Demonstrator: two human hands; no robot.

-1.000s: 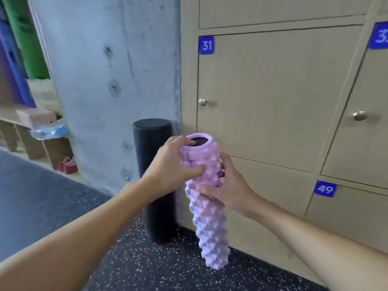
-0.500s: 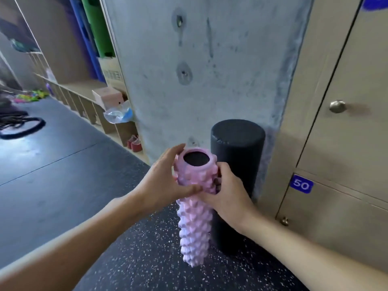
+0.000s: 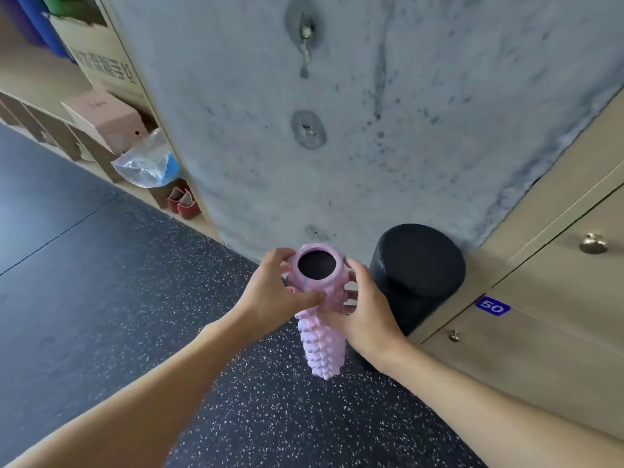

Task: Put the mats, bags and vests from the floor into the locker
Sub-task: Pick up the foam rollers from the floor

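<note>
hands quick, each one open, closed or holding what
Left hand: holding the pink spiked roller near its top.
Right hand: holding the same roller.

Straight ahead of me rises a grey concrete pillar (image 3: 337, 130), mottled with dark specks and round plugged holes. Under me the floor (image 3: 101, 298) is dark rubber flecked with white, crossed by a thin seam at my left, where it takes a pale sheen of light. Left of the pillar runs low wooden shelving (image 3: 30, 86) with cardboard boxes (image 3: 101, 55) and a pair of red shoes (image 3: 182, 202). To my right are beige locker doors (image 3: 557, 359) with round metal knobs (image 3: 593, 243) and a blue plate (image 3: 492, 307) numbered 50.
</note>
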